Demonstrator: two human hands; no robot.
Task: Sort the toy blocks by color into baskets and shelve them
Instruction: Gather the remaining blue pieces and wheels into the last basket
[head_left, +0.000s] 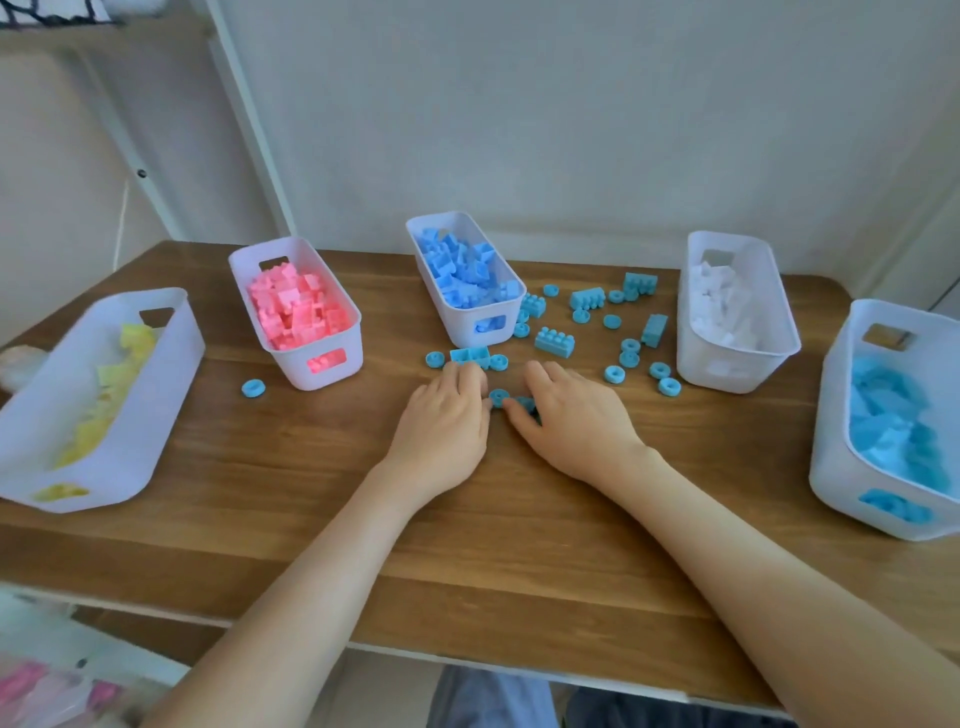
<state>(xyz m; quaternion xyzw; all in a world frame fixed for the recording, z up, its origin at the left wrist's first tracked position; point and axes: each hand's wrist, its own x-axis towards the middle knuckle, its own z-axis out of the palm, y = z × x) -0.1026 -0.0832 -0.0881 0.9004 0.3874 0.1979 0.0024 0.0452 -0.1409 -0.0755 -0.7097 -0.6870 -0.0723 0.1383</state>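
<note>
Ctr of the table (311, 519): a round teal piece (498, 397) lies flat btwn my two hands, just beside both. The left hand (447, 415) is palm down w/ fingers bent to the wood and tips hidden, so I can't tell if it holds anything. The right hand (571, 415) is palm down too, its thumb and curled fingers pinching a second teal piece (525, 404), half hidden under them. Both forearms reach in from the near edge. Just past the left knuckles sits a flat teal block (470, 356), touching or nearly so. More loose teal blocks (555, 340) and rings are scattered beyond the hands, btwn the blue basket (415, 228) and the white basket (696, 249). A lone ring (253, 387) lies by the pink basket (244, 270). Far left is the yellow basket (104, 312); far right the teal basket (841, 364), well apart from the right hand and partly filled.
</note>
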